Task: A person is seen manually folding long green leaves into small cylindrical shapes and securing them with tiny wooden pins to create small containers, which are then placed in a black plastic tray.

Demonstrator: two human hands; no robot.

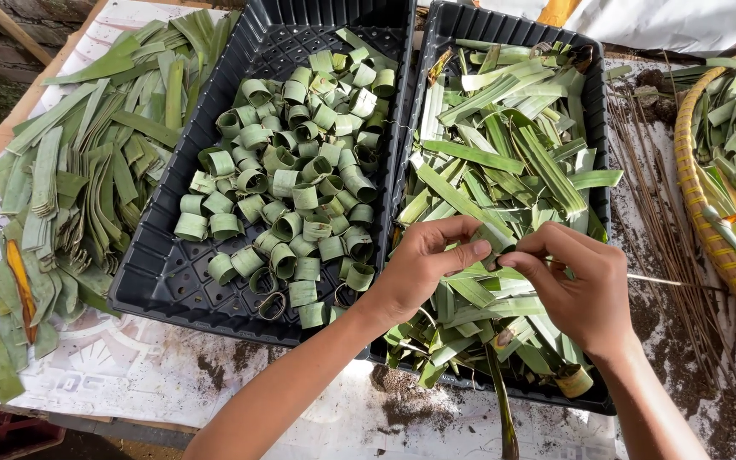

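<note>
From the head camera: left hand point(419, 268) and right hand point(577, 290) close together above the right black tray point(594, 128), both grips pinched on one green leaf strip point(497, 247), probably at the curling step. Next move seems to need a tight roll and a pin. Right tray full of loose strips; left black tray point(163, 281) full of finished leaf rings point(291, 179). On the worktop point(129, 366), flat cut leaves point(70, 179); thin sticks point(666, 221) beside a woven basket point(700, 213).

Two bare forearms, left hand point(423, 268) and right hand point(577, 290) without gloves, rings, watch or sleeves; short, unpainted nails
</note>
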